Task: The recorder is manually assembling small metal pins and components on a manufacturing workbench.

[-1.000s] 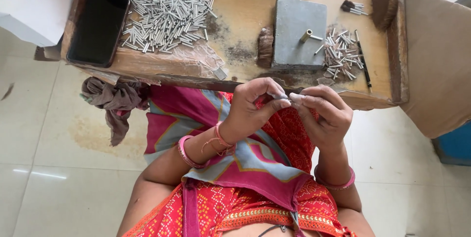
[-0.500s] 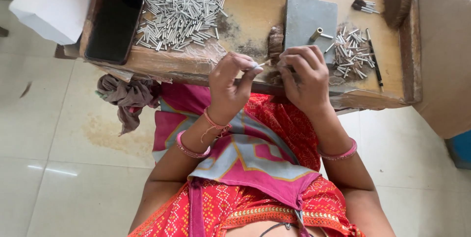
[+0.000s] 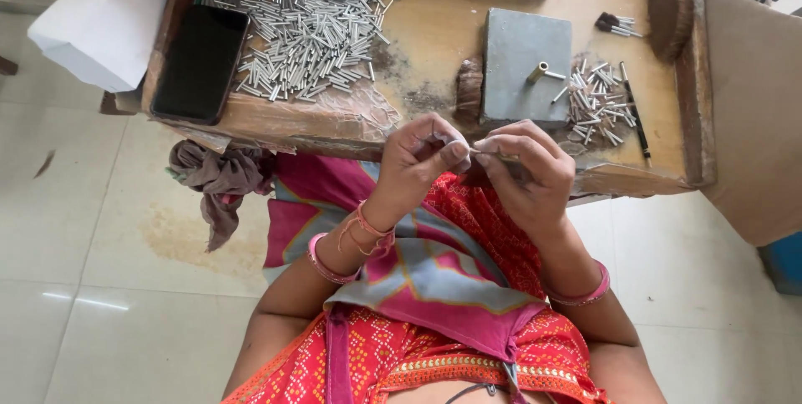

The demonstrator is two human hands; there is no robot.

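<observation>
At frame centre, the left hand (image 3: 422,157) and right hand (image 3: 526,172) meet fingertip to fingertip, fingers pinched together on a thin metal tube (image 3: 493,154) just over the tabletop's (image 3: 434,32) near edge. Beyond lies a grey block (image 3: 525,66); a tube pile (image 3: 313,28) and black phone (image 3: 199,61) fill the upper left.

Left hand (image 3: 426,153): bare, no rings visible. Left wrist: thin pink-orange threads tied round, loose ends trailing; further up forearm, pink bangle (image 3: 322,260). Right hand (image 3: 526,172): bare. Right wrist: single pink bangle (image 3: 585,291). Arms uncovered, no sleeves in view. Clothing: red-orange garment (image 3: 376,354) with small pale dotted print, gold-patterned band near bottom of frame; over lap, draped cloth (image 3: 426,266) in magenta, grey and pale blue blocks with thin yellow edging.
</observation>
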